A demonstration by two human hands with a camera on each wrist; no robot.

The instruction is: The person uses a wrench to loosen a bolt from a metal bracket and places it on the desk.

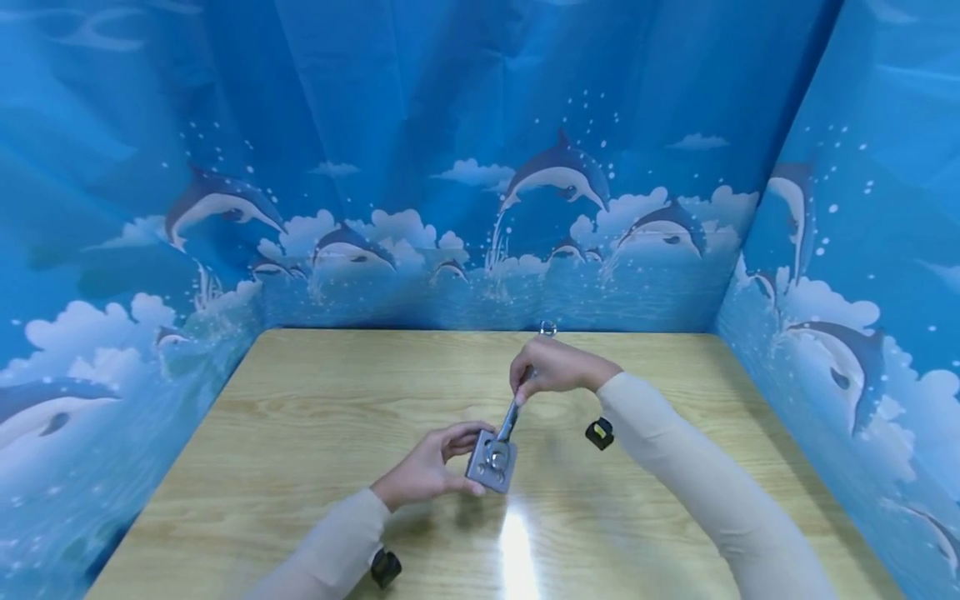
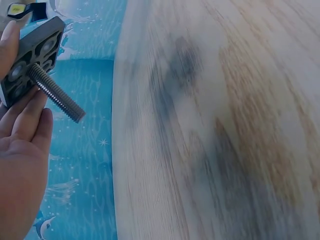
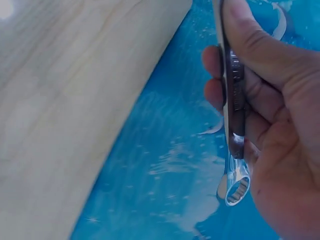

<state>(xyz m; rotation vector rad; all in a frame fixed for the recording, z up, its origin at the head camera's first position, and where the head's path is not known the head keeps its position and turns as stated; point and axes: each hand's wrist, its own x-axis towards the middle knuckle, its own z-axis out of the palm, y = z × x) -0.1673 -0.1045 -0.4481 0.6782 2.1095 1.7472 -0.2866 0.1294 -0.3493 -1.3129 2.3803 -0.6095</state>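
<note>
My left hand (image 1: 431, 468) grips a square grey metal plate (image 1: 483, 472) by its edges, tilted above the table. A shiny nut or bolt head (image 1: 497, 455) sits on the plate's upper face. From the ribbed underside a threaded rod (image 2: 57, 94) sticks out in the left wrist view. My right hand (image 1: 557, 367) holds a combination wrench (image 3: 235, 107) by its shank, thumb on one side and fingers on the other. Its lower end (image 1: 508, 423) meets the fitting on the plate; whether it fully seats cannot be told. The ring end (image 3: 238, 192) points away past the right hand.
Under both hands lies a wood-grain table (image 1: 322, 400) with a bright glare streak in front. Blue dolphin-print curtains (image 1: 420, 167) enclose its back and sides. Black devices (image 1: 599, 433) are worn at both wrists.
</note>
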